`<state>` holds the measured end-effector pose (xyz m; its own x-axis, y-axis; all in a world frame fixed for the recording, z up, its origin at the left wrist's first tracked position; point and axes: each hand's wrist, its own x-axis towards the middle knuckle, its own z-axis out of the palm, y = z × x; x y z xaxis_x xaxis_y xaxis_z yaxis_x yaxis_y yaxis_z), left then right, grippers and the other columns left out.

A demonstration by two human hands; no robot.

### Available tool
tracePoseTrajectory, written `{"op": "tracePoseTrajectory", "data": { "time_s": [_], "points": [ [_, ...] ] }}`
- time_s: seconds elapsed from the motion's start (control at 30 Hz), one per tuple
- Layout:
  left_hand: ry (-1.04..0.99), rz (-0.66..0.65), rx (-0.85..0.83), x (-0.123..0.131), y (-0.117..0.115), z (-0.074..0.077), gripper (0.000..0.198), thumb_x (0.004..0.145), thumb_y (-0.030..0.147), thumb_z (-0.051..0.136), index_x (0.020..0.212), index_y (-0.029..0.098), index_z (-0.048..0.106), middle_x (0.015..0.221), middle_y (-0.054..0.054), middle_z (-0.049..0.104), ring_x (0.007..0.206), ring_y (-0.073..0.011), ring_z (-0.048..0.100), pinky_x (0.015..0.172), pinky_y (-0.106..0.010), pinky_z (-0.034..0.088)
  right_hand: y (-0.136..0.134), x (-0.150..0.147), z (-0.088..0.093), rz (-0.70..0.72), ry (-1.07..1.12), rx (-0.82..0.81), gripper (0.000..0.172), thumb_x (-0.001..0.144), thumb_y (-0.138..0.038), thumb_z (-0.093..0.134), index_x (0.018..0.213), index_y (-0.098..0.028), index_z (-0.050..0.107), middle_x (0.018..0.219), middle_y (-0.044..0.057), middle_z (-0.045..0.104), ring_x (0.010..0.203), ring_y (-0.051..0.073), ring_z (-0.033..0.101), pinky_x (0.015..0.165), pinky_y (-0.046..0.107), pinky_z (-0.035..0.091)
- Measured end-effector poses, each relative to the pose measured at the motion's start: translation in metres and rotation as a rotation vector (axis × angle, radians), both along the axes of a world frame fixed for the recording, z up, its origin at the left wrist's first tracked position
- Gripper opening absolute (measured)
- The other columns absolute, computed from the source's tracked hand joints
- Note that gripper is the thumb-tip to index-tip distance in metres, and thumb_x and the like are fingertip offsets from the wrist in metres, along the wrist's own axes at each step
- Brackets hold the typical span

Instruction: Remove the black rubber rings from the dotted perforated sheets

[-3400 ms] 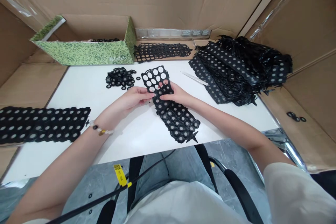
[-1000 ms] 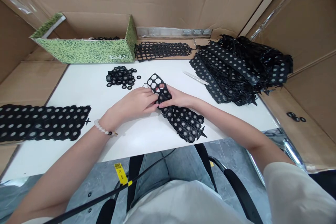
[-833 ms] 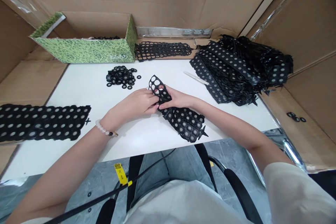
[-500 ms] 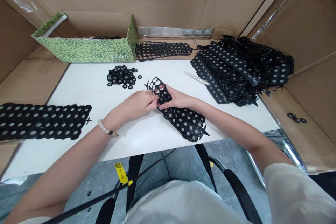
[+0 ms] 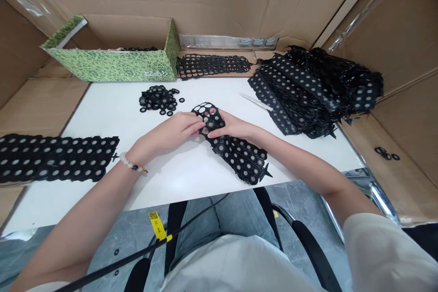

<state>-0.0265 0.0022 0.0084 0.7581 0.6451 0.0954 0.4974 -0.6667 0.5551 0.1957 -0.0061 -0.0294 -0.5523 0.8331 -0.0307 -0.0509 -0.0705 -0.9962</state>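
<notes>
Black punched sheet (image 5: 239, 157) pinched between two bare hands on the white table (image 5: 112, 109).
Left hand (image 5: 174, 130) and right hand (image 5: 232, 127) both close fingertips on its upper end, just below-right of the loose ring heap (image 5: 158, 99); stacked sheets (image 5: 308, 96) lie well right of that heap.

White tabletop (image 5: 112, 114): bare left of centre and along the near edge. Green patterned cardboard box (image 5: 112, 66) blocked the far left corner, a heap of loose black rubber rings (image 5: 158, 99) just before it. Tall pile of black perforated sheets (image 5: 308, 91) filled the far right corner. Flat black perforated mat (image 5: 58, 157) overhung the left edge. Left hand (image 5: 178, 128) and right hand (image 5: 234, 127) pinched a black perforated strip (image 5: 242, 157) at centre.
</notes>
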Motion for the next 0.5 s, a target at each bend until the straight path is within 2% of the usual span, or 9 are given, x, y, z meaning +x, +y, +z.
{"op": "tracePoseTrajectory", "data": {
  "time_s": [0.07,0.13,0.2,0.27,0.33,0.4,0.5],
  "points": [
    [-0.093,0.162,0.02,-0.007,0.008,0.0,0.043,0.101,0.039,0.041,0.064,0.021,0.052,0.063,0.001,0.056,0.062,-0.0153,0.051,0.066,-0.03,0.04,0.0,0.0,0.0,0.0,0.039,-0.07,0.059,0.055,-0.025,0.089,0.1,-0.024,0.05,0.105,0.0,0.063,0.097,0.02,0.064,0.108,0.046,0.047],
    [-0.19,0.412,0.101,-0.018,0.02,-0.003,0.043,0.101,0.039,0.04,0.064,0.021,0.052,0.062,0.002,0.052,0.062,-0.0149,0.048,0.066,-0.031,0.038,0.0,0.0,-0.001,-0.02,0.067,-0.115,0.06,0.053,-0.022,0.09,0.096,-0.024,0.049,0.107,-0.001,0.063,0.091,0.018,0.065,0.106,0.045,0.049],
    [-0.222,0.634,0.235,-0.031,0.032,-0.01,0.041,0.102,0.039,0.039,0.074,0.02,0.062,0.069,0.0,0.057,0.073,-0.0171,0.051,0.076,-0.033,0.04,0.0,0.0,-0.002,-0.062,0.077,-0.126,0.061,0.051,-0.021,0.092,0.093,-0.025,0.048,0.112,-0.001,0.063,0.094,0.018,0.065,0.107,0.045,0.048],
    [-0.144,0.754,0.393,-0.043,0.043,-0.019,0.036,0.1,0.042,0.048,0.082,0.019,0.07,0.078,-0.004,0.062,0.093,-0.0238,0.05,0.093,-0.042,0.037,0.001,0.0,-0.003,-0.093,0.071,-0.116,0.059,0.052,-0.022,0.092,0.093,-0.024,0.051,0.115,-0.001,0.064,0.102,0.019,0.063,0.112,0.044,0.045],
    [-0.054,0.821,0.424,-0.05,0.048,-0.026,0.031,0.096,0.043,0.056,0.087,0.019,0.074,0.091,-0.011,0.064,0.108,-0.0315,0.045,0.098,-0.05,0.033,0.001,0.001,-0.003,-0.1,0.061,-0.114,0.053,0.056,-0.023,0.089,0.098,-0.023,0.057,0.116,0.0,0.066,0.108,0.019,0.062,0.115,0.043,0.042],
    [-0.04,0.839,0.416,-0.051,0.048,-0.028,0.028,0.094,0.044,0.059,0.093,0.02,0.074,0.099,-0.014,0.063,0.114,-0.0358,0.042,0.096,-0.052,0.033,0.002,0.001,-0.002,-0.095,0.055,-0.132,0.046,0.061,-0.023,0.085,0.102,-0.022,0.062,0.114,0.0,0.069,0.109,0.019,0.062,0.116,0.042,0.04],
    [-0.108,0.752,0.469,-0.04,0.038,-0.021,0.029,0.094,0.047,0.057,0.093,0.02,0.07,0.094,-0.01,0.063,0.112,-0.0328,0.046,0.093,-0.048,0.036,0.002,-0.001,-0.001,-0.11,0.058,-0.146,0.042,0.062,-0.02,0.08,0.102,-0.021,0.067,0.108,0.0,0.072,0.107,0.019,0.063,0.116,0.042,0.04]
  ]
}}
